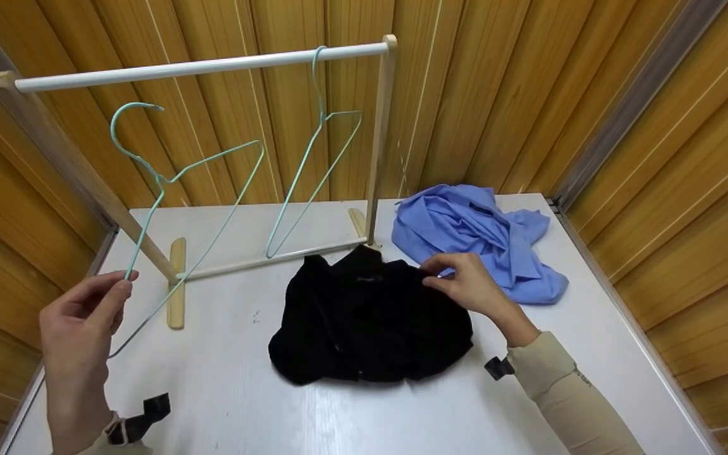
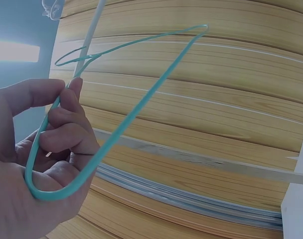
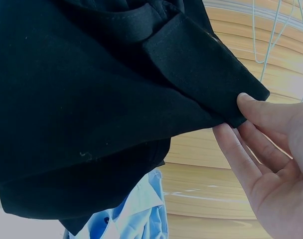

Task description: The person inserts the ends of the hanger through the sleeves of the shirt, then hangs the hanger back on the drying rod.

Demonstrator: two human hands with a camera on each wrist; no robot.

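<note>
In my left hand (image 1: 83, 328) a mint-green wire hanger (image 1: 196, 170) is pinched by one side between thumb and fingers, its hook pointing up. The left wrist view shows the hanger's lower corner (image 2: 57, 194) lying across the palm. My right hand (image 1: 465, 284) pinches a black collared garment (image 1: 376, 328) near the collar on its right side. In the right wrist view, thumb and fingers hold a pointed black corner (image 3: 241, 99), and the cloth hangs from there. The garment's lower part is bunched over the white table.
A rack with a white top rail (image 1: 200, 68) and wooden posts stands at the back left. Another green hanger (image 1: 301, 164) hangs from its rail. A crumpled blue shirt (image 1: 471, 234) lies at the back right of the white table (image 1: 237, 404). Wood-patterned walls (image 1: 686, 221) enclose the table.
</note>
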